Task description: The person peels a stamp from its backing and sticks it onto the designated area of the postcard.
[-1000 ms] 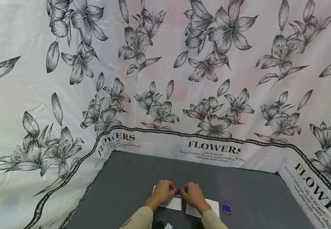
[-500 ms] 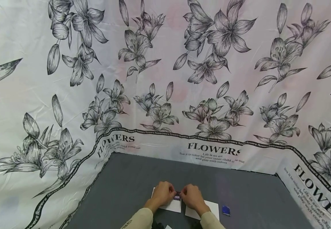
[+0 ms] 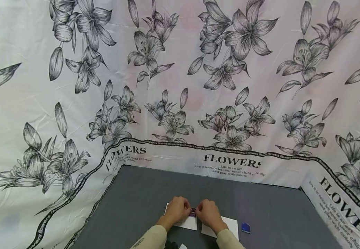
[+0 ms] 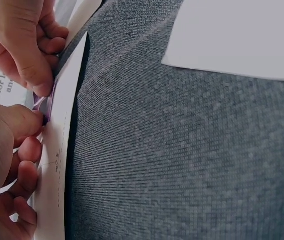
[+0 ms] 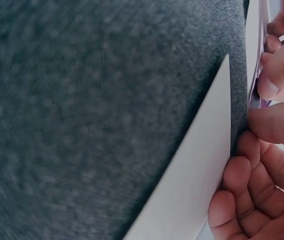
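A small shiny purple piece (image 3: 193,212), seemingly plastic film or a packet, sits between my two hands over the left white card (image 3: 187,224). My left hand (image 3: 177,210) pinches its left side between thumb and finger. The right hand (image 3: 209,213) pinches its right side. In the left wrist view, the purple piece (image 4: 44,106) is mostly covered by fingertips, and the white card (image 4: 54,160) beneath bears a dotted line and faint marks. The right wrist view shows only a sliver of the purple piece (image 5: 260,97). My right forearm partly hides the right white card (image 3: 231,224).
A small blue square piece (image 3: 245,227) lies right of the cards on the dark grey tabletop (image 3: 155,183). A white corner (image 3: 183,246) shows at the bottom edge. A flower-printed cloth (image 3: 180,103) rises behind and along the sides.
Both hands stay nearly in place. The purple piece between the fingertips has shifted shape slightly, first a dark strip, now showing a fuller purple outline with a light gap.
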A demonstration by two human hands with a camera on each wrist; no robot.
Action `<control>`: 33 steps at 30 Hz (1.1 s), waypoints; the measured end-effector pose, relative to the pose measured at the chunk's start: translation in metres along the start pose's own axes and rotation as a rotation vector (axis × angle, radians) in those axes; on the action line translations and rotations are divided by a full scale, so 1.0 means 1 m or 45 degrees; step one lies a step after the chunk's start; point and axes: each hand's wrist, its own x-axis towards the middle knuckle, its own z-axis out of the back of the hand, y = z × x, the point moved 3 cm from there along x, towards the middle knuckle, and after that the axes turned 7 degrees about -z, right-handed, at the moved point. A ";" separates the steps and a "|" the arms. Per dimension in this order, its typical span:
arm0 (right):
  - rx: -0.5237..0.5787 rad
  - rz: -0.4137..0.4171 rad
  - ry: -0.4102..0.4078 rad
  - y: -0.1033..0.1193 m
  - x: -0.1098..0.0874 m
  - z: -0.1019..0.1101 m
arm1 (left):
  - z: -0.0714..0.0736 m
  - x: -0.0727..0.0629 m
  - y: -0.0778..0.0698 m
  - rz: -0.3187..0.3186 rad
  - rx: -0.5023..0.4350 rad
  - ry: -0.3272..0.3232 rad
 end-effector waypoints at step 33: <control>-0.153 0.088 0.041 0.007 0.002 0.002 | -0.007 0.000 0.006 -0.090 0.023 0.038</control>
